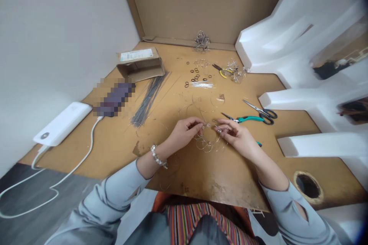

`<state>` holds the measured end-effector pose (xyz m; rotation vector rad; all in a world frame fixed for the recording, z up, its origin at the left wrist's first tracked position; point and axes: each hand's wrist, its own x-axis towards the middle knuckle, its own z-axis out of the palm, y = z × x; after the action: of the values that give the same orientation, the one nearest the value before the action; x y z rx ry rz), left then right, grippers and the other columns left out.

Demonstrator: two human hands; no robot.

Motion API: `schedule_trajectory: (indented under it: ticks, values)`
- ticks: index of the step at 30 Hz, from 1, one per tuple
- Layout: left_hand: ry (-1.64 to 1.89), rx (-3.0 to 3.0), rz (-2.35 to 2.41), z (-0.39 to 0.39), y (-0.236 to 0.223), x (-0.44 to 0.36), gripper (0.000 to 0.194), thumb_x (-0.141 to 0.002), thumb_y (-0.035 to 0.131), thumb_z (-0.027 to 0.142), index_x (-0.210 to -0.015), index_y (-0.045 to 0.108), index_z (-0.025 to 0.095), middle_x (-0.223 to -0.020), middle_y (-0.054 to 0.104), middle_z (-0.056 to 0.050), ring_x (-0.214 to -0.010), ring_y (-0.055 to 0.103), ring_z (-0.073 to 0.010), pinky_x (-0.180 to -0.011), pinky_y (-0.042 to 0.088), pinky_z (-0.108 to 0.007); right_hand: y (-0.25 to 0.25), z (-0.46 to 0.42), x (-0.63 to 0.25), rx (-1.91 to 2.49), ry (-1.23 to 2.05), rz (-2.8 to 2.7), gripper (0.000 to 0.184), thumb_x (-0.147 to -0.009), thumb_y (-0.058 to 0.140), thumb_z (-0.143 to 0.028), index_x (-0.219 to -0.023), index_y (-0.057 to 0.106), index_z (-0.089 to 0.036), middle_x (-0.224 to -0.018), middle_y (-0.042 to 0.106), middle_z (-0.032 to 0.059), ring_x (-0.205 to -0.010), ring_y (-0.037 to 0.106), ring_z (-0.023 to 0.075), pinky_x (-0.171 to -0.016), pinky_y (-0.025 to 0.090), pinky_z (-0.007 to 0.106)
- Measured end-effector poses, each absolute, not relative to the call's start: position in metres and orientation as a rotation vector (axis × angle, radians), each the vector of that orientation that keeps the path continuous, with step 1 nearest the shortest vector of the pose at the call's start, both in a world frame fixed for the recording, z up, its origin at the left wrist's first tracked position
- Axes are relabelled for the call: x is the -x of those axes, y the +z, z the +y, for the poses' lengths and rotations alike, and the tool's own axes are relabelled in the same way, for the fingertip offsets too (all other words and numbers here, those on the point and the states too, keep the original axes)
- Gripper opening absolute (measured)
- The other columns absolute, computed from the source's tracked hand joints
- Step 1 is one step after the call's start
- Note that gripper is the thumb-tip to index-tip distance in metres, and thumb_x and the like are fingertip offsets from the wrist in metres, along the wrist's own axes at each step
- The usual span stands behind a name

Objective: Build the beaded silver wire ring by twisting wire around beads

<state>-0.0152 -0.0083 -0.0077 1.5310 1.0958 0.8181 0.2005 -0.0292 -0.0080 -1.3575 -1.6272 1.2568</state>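
Over the front middle of the table, my left hand (pixel 188 132) pinches one side of a ring-shaped piece of thin silvery wire (pixel 207 146) with curly loops. Thumb and fingers of my right hand (pixel 234 134) close on its other side, near a small shiny bit. Just behind my right hand lie green-handled pliers (pixel 250 118), partly covered by its fingers. Black-handled scissors (pixel 263 113) rest to their right. Loose curved wires (pixel 195 103) are spread behind my hands. Fine detail of the wire at my fingertips is too small to make out.
A bundle of straight grey wires (pixel 148 103) lies left, by an open cardboard box (pixel 140 65). Small dark rings (pixel 197 76), yellow-handled cutters (pixel 221 72) and wire tangles (pixel 202 41) sit farther back. A white power bank (pixel 63 122) is cabled to a phone (pixel 115 99). White foam (pixel 310 143) borders the right.
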Motion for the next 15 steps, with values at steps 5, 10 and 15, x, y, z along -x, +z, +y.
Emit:
schedule_trajectory:
  ticks: [5,10,15]
  values:
    - [0.817,-1.545,1.104,-0.0077,-0.0076,0.0154,0.024,-0.084,0.054,0.033,-0.089,0.067,0.014,-0.063,0.060,0.000,-0.052,0.045,-0.0080,-0.050,0.036,-0.020,-0.0067,-0.0294,-0.2000,1.357,1.277,-1.633,0.041,-0.076,0.057,-0.025,-0.117,0.055,-0.020,-0.104,0.071,0.0089,-0.094,0.065,0.0194,-0.081,0.050,0.036]
    - [0.817,-1.558,1.102,-0.0074,-0.0100,0.0156,0.025,-0.085,0.054,0.035,-0.091,0.067,0.014,-0.064,0.061,0.000,-0.053,0.046,-0.0084,-0.051,0.037,-0.020,-0.0081,-0.0294,-0.1995,1.349,1.278,-1.617,0.041,-0.076,0.059,-0.026,-0.116,0.056,-0.020,-0.103,0.071,0.0088,-0.097,0.065,0.0204,-0.085,0.050,0.038]
    - [0.806,-1.560,1.111,-0.0073,-0.0094,0.0158,0.025,-0.085,0.053,0.035,-0.091,0.066,0.014,-0.064,0.061,0.000,-0.052,0.045,-0.0082,-0.051,0.036,-0.020,-0.0078,-0.0298,-0.1993,1.352,1.280,-1.610,0.041,-0.076,0.059,-0.025,-0.117,0.055,-0.019,-0.104,0.071,0.0099,-0.097,0.065,0.0201,-0.086,0.049,0.038]
